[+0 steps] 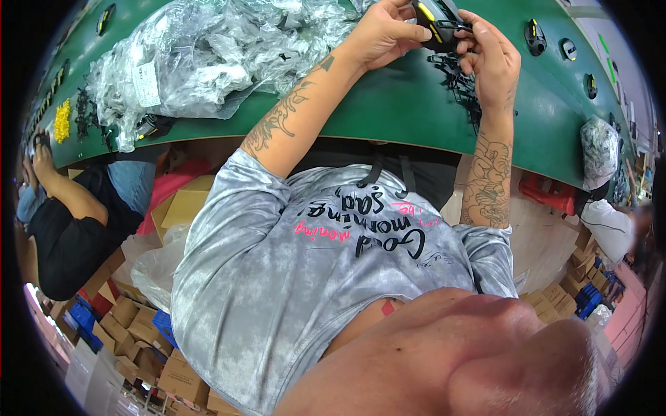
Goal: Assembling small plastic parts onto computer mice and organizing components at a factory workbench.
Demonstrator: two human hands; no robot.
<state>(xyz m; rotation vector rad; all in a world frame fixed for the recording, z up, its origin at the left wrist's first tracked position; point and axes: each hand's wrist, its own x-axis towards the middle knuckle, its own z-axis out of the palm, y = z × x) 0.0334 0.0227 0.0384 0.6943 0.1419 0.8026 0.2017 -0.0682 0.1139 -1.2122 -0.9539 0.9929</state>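
Over the far part of the green table, my left hand [386, 36] is closed around a black computer mouse [440, 26] with a yellow strip along its side. My right hand [494, 61] pinches a thin black plastic part [456, 26] against the right side of the mouse. Its fingers are curled, and how the part joins the mouse is too small to make out. Below the two hands lies a loose pile of small black plastic parts [463, 91]. A large heap of clear plastic bags [187, 59] spreads to the left of my left forearm.
More black mice [535, 38] are spread along the right of the green table [388, 111]. At left are yellow pieces [62, 121] and a co-worker in black [80, 222]. Another person in white [607, 225] is at right, near a filled bag [599, 149]. Cardboard boxes [182, 380] stand behind me.
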